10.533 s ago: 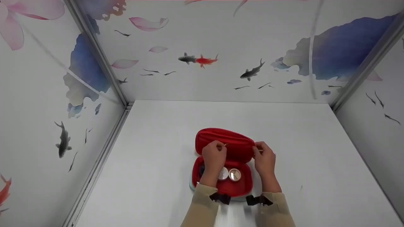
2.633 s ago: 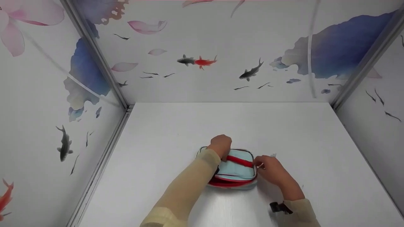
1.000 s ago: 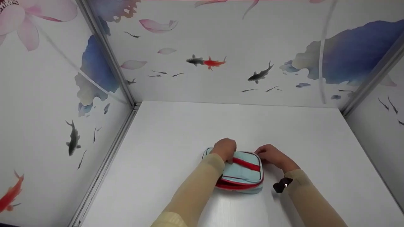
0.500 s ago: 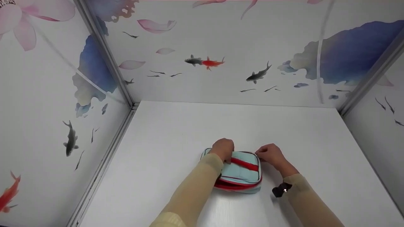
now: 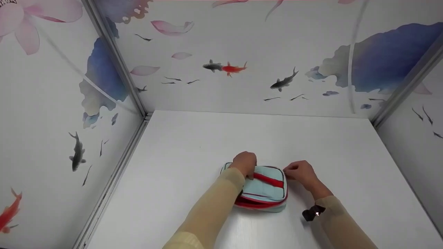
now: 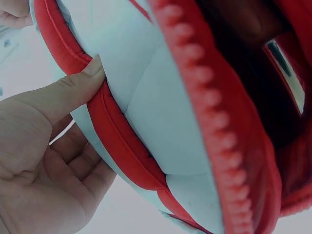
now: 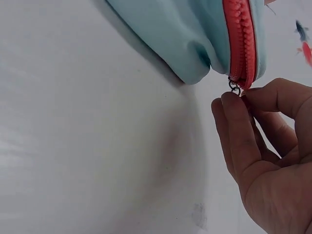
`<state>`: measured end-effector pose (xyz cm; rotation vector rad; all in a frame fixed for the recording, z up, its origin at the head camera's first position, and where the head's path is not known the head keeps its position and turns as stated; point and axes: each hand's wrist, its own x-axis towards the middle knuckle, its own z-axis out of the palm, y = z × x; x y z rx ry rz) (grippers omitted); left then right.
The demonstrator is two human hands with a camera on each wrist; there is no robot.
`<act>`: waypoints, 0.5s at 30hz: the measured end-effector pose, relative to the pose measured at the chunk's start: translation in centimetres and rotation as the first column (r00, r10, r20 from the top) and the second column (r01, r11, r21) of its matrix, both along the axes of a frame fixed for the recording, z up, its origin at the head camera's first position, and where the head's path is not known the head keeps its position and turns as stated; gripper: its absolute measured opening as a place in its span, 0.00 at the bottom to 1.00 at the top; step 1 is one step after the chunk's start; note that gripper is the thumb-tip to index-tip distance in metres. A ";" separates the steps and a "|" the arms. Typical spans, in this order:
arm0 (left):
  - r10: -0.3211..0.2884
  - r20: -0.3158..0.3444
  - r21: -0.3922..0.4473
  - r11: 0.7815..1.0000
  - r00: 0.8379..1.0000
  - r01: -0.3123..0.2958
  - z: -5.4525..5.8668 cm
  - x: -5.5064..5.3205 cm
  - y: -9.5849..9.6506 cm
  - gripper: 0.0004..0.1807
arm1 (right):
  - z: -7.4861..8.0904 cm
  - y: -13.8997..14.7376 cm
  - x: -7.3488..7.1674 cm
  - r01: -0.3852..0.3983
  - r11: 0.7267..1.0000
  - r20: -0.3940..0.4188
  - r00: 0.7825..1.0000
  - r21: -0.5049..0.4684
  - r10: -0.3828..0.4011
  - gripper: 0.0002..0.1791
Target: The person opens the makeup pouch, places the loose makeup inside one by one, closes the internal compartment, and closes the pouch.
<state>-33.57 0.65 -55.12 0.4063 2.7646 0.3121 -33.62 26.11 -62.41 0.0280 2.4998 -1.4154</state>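
Observation:
A light blue zippered case [image 5: 264, 192] with a red carry strap [image 5: 271, 180] lies on the table, lid down. Along its near side the red-edged mouth gapes. My left hand [image 5: 244, 162] holds the lid at the strap; the left wrist view shows the thumb [image 6: 80, 87] on the strap and the fingers curled behind. At the far right corner my right hand [image 5: 303, 173] pinches the zipper pull, mostly hidden in the fingertips, with its small metal ring [image 7: 235, 89] showing by the red zipper [image 7: 241, 44]. Red teeth [image 6: 219, 122] stand apart on the left wrist side.
The white table [image 5: 180, 148] surrounds the case. Printed panels with fish and petals [image 5: 225, 90] rise at the back and both sides, joined by metal corner rails [image 5: 117, 62]. A dark wrist camera [image 5: 313, 212] sits on the right sleeve.
The case stood open with round compacts inside; its lid has since come down. The left hand moved onto the strap. The right hand reached the far right corner and lately shifted slightly right.

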 end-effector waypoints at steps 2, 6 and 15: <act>0.001 -0.001 0.004 1.000 1.000 -0.001 0.1 0.1 0.0 0.21 | 0.1 0.0 0.2 0.018 1.000 0.011 1.000 0.002 -0.018 0.09; 0.002 0.000 0.009 1.000 1.000 -0.002 -0.1 0.2 0.0 0.20 | 0.4 0.0 0.6 0.057 0.998 0.054 0.997 0.028 -0.058 0.09; -0.011 -0.006 -0.024 1.000 1.000 0.010 -0.3 0.0 0.2 0.18 | 0.7 0.3 2.0 0.113 0.994 0.095 0.989 0.007 -0.114 0.09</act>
